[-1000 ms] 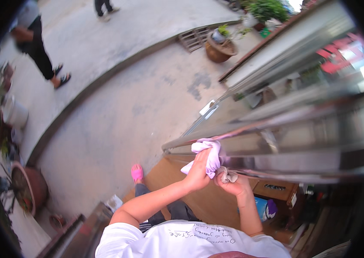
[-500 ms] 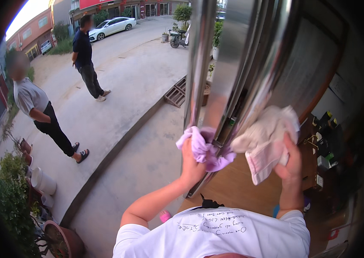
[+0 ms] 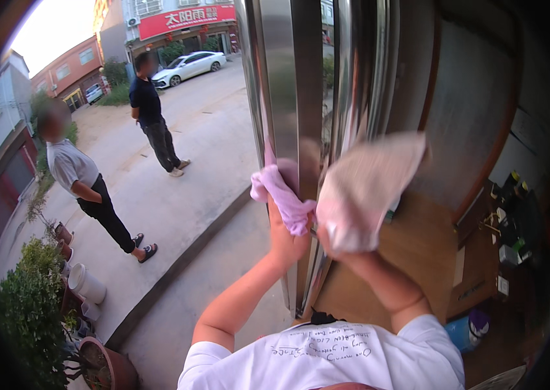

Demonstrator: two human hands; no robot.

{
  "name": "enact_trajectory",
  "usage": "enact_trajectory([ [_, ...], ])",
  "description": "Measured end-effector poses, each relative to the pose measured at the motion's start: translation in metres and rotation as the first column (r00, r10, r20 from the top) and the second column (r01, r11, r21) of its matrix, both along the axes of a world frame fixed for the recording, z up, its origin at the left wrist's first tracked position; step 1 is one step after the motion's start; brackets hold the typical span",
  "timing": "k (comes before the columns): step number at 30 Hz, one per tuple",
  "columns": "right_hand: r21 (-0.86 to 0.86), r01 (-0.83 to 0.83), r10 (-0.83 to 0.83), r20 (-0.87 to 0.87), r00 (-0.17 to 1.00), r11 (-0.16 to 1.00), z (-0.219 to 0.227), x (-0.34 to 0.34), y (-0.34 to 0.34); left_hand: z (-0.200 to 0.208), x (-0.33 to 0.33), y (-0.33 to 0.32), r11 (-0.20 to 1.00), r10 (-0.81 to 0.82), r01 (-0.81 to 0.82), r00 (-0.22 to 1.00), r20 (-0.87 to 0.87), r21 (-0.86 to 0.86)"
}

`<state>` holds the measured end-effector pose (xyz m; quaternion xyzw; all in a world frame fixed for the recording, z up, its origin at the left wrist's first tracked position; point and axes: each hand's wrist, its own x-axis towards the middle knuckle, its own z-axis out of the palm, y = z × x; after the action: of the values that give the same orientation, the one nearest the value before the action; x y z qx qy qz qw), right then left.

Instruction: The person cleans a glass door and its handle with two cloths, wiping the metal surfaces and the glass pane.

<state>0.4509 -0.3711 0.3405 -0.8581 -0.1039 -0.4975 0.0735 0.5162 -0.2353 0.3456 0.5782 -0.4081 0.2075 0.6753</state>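
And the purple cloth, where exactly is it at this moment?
The purple cloth is near the centre of the head view, in the left hand, against the shiny metal frame, just left of the pale cloth.

Left grip [image 3: 286,238] just beside right grip [image 3: 341,253], both forearms [image 3: 243,294] aslant inward.

Operating remotely, I count one left grip [image 3: 286,238] and one right grip [image 3: 338,249]: total two. I count one purple cloth [image 3: 281,197] and one pale cloth [image 3: 369,185]: total two. I register one grey-shirted bystander [image 3: 73,164] and one dark-shirted bystander [image 3: 147,104]: total two. I log one near car [image 3: 187,70], one far car [image 3: 94,94]: total two. Bucket [image 3: 86,285]: one. Red sign [image 3: 158,27]: one. Pots [image 3: 122,367]: at least three.
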Motion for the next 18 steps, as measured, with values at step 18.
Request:
enact_trajectory([
  [18, 0.045, -0.072, 0.053, 0.341, 0.939, 0.996, 0.207, 0.007, -0.013, -0.023, 0.005, -0.009, 0.998, 0.069, -0.068, 0.996, 0.060, -0.018],
])
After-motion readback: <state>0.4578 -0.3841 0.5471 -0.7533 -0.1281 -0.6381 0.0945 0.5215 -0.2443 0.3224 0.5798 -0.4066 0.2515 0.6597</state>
